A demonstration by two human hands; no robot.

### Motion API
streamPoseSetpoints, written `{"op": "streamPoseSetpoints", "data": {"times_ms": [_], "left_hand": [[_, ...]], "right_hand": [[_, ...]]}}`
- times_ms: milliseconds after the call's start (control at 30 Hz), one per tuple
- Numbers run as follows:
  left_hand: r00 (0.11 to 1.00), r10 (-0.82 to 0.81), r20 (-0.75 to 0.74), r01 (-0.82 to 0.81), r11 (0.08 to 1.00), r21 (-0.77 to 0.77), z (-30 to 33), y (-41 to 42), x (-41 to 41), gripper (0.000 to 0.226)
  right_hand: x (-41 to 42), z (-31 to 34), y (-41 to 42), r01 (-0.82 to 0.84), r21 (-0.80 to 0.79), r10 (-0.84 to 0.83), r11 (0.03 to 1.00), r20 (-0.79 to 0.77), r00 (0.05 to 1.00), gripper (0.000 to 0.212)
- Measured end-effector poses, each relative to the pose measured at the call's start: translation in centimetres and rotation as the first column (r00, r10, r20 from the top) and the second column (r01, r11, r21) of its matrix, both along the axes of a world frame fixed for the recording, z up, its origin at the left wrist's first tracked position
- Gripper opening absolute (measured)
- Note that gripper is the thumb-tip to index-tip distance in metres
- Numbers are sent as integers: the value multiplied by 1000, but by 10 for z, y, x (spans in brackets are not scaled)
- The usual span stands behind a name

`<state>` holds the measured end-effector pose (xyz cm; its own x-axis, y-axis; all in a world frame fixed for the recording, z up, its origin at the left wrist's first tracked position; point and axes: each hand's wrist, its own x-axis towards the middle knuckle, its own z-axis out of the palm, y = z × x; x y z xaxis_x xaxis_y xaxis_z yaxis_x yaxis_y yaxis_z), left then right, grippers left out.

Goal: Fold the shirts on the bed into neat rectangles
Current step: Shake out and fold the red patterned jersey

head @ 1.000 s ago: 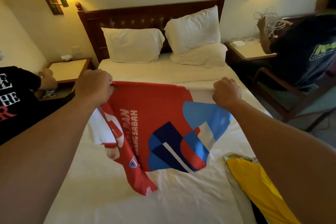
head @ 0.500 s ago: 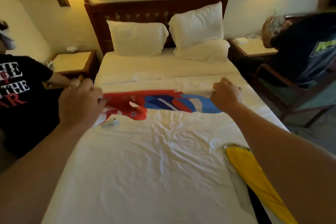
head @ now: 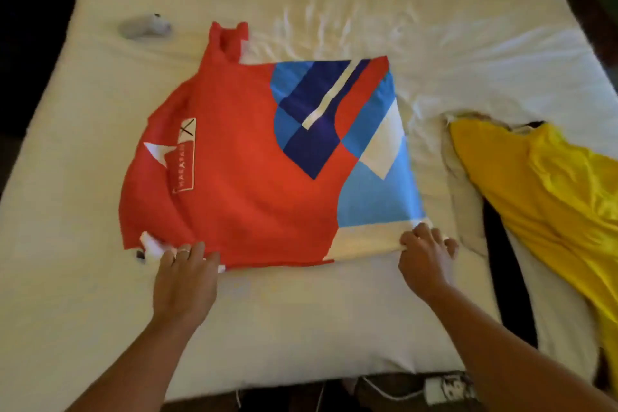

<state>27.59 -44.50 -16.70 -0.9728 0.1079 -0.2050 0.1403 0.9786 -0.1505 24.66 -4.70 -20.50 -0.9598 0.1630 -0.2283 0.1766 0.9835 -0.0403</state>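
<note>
A red shirt [head: 240, 157] with blue, navy and white shapes lies spread flat on the white bed [head: 301, 318], its hem toward me. My left hand [head: 185, 273] pinches the near left edge of the shirt, beside a bunched white sleeve. My right hand [head: 426, 256] holds the near right corner at the white band. A yellow shirt [head: 548, 197] lies crumpled at the right side of the bed, over pale and dark cloth.
A small grey-white object [head: 145, 27] lies on the sheet beyond the shirt's left side. The bed's foot edge runs below my arms, with a white cable and a plug [head: 438, 390] on the dark floor.
The shirt was held up in the air by both hands, then swung out and laid flat on the bed. My view has dropped from the headboard down to the mattress.
</note>
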Motion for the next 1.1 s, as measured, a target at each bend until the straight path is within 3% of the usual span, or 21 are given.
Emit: {"op": "streamPoseSetpoints", "data": {"times_ms": [100, 267, 500, 667, 833, 967, 1100], "left_hand": [[995, 54, 79, -54, 999, -8, -39, 40, 18, 38], [998, -60, -1, 60, 995, 75, -68, 120, 8, 42], [991, -110, 73, 94, 976, 196, -83, 189, -2, 28], [983, -145, 117, 119, 971, 205, -83, 194, 11, 22], [981, -18, 193, -50, 939, 342, -67, 186, 10, 18], [984, 137, 118, -175, 887, 428, -49, 144, 3, 17], [970, 243, -28, -218, 912, 347, -36, 71, -1, 17]], "right_hand": [[29, -45, 15, -41, -8, 41, 999, 18, 999, 34], [33, -55, 39, -83, -67, 72, 994, -158, 985, 44], [42, -67, 81, -127, -101, 103, 987, -213, 972, 17], [59, -60, 94, -151, -80, 146, 985, -57, 988, 22], [66, -35, 73, 18, -121, -14, 992, 32, 999, 37], [83, -27, 31, -42, -176, 38, 984, -27, 999, 38], [90, -25, -46, -132, -416, 192, 900, 104, 976, 28]]}}
